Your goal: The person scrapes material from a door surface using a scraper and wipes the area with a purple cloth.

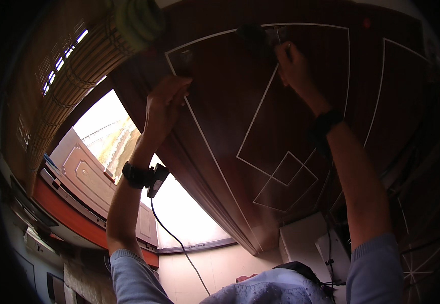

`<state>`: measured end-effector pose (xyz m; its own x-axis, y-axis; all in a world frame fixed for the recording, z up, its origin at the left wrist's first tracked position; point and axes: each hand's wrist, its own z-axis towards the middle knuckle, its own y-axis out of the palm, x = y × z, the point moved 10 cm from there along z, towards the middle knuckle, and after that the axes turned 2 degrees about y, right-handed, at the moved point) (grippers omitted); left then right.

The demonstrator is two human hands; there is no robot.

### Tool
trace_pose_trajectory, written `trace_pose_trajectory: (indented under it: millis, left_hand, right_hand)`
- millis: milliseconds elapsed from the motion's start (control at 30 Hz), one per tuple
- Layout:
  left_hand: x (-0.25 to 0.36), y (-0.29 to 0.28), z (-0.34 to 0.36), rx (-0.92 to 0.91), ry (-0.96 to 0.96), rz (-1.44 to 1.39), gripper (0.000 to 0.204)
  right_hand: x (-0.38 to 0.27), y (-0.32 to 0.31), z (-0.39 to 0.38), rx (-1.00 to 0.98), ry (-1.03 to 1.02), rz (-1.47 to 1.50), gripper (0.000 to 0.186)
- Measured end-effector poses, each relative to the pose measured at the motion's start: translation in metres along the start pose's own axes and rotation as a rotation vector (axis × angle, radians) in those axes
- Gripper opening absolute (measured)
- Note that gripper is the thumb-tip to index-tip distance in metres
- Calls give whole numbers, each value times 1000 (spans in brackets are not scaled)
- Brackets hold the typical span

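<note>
A large dark brown panel (215,101) with thin white lines forming angular shapes fills the upper middle. Raised at its left side, my left hand (167,96) has its fingers drawn together beside the long slanting white line; whether they hold anything is hidden. My right hand (298,68) reaches higher, near the panel's top edge, fingers curled and closed. Just above those fingertips is a small pale fitting (276,35), dim and hard to make out. A dark blurred shape (253,34) lies left of it.
A rolled bamboo blind (83,71) hangs at the left above a bright window (101,114). Below are a panelled cabinet front (86,164) and a red-orange edge (63,207). A black cable (179,243) runs down from the box (157,181) strapped to my left wrist.
</note>
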<state>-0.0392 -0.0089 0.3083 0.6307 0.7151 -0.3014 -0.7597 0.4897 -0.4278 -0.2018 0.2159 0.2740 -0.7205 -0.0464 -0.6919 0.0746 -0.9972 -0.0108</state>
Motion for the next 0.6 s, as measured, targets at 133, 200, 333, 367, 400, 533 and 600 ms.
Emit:
trace_pose_trajectory:
  millis: [133,200,333,367,400,533,600]
  left_hand:
    - [-13,22,-39,-26,-401,-258,17]
    - [-8,38,-70,-52,-548,-239,17]
    - [-4,95,-185,-122,-1006,-613,10]
    - [2,93,-209,-135,-885,-418,11]
    - [15,93,-222,-159,-750,-239,13]
    - [44,130,-280,103,-1370,-1026,22]
    - [58,128,-290,206,-1343,-1063,34]
  right_hand:
    - [-2,-2,3,-21,-129,-49,26]
    - [5,-8,8,-1,-117,-105,28]
    - [-13,-2,0,-14,-238,-81,25]
    - [-19,7,-4,-9,-219,-16,25]
    - [-18,8,-3,2,-220,-45,24]
    - [-18,-6,-2,-2,-288,-69,25]
    - [-15,-10,0,37,-249,-58,25]
